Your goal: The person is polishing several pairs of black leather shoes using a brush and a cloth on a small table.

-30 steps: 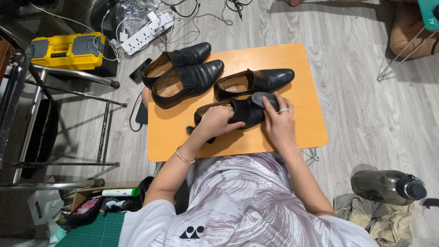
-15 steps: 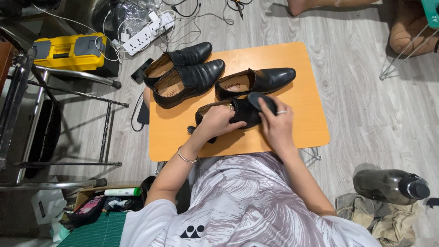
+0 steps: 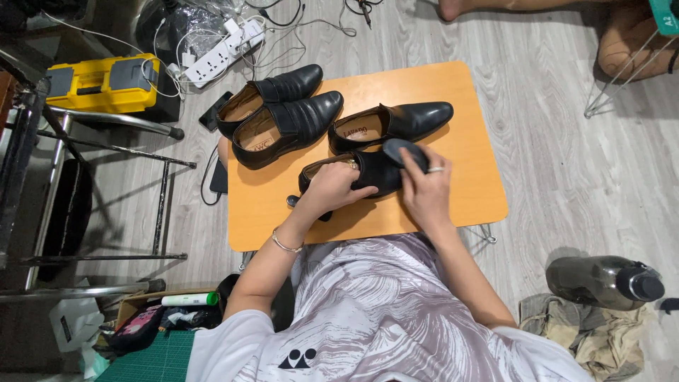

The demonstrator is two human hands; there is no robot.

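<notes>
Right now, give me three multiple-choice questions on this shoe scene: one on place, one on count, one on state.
1. Where is the yellow toolbox?
A. on the floor left of the table
B. on the table
C. under the shirt

2. How many black dress shoes rest on the orange table?
A. two
B. four
C. six

3. What is the left hand doing?
A. hanging free
B. gripping the nearest shoe
C. holding a bottle

Answers: 1 A, it sits on the floorboards beside the power strip. 2 B, four shoes show. 3 B, its fingers wrap the shoe while the right hand presses a dark pad on it.
</notes>
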